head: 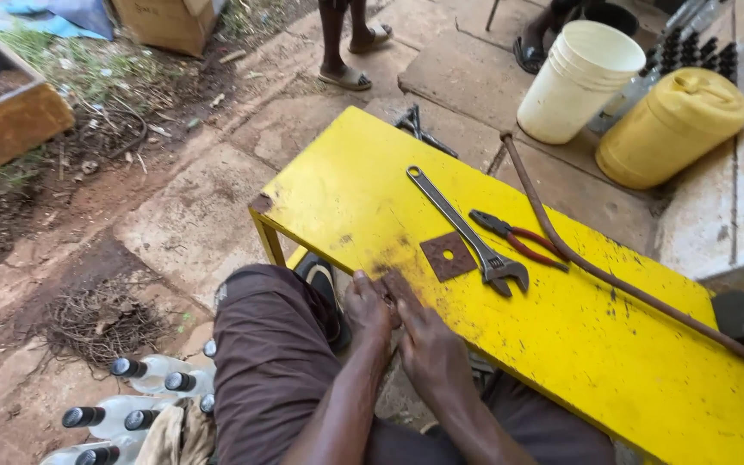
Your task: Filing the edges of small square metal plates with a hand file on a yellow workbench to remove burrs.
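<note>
Both hands, left hand (366, 307) & right hand (428, 344), are pinching a small rusty flat metal piece (398, 284) at the yellow metal bench (561, 344)'s near edge; fingers closed on it; best kept flat, steady.

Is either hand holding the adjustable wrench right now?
No. The long grey metal adjustable wrench lies untouched on the yellow metal bench, while the left hand and right hand meet at the bench's near edge.

An open-air yard workshop: a yellow metal bench (372, 198) on cracked paving, an adjustable wrench (467, 231), red-handled pliers (514, 239) and a rusty rod (613, 275) on it, dirt and weeds alongside.
</note>
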